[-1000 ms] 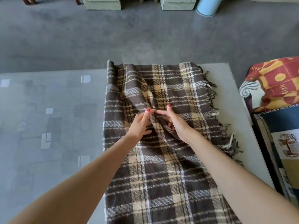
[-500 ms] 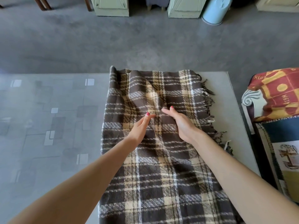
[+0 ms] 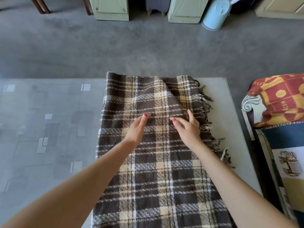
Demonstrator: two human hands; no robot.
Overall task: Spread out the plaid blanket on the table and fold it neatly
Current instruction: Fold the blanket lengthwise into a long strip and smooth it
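Observation:
The brown, cream and white plaid blanket (image 3: pixel 158 170) lies as a long folded strip on the right part of the grey table (image 3: pixel 49 129), reaching from the far edge to the near edge. Its fringe hangs out along the right side. My left hand (image 3: pixel 137 129) rests flat on the cloth, fingers together and pointing away from me. My right hand (image 3: pixel 187 127) lies on the cloth a little to the right, fingers spread. One ridge of cloth still rises toward the far right corner. Neither hand grips the blanket.
A sofa arm (image 3: pixel 250 104) with a red and yellow cover (image 3: pixel 279 101) stands close to the table's right edge. Beyond the table is grey floor with pale green cabinets (image 3: pixel 111 9), a light blue bin (image 3: pixel 215 14) and wooden chair legs (image 3: pixel 42 5).
My hands, pinched together on a crease at the middle, have flattened and slid apart across the cloth. The wrinkles in the far half have mostly smoothed out.

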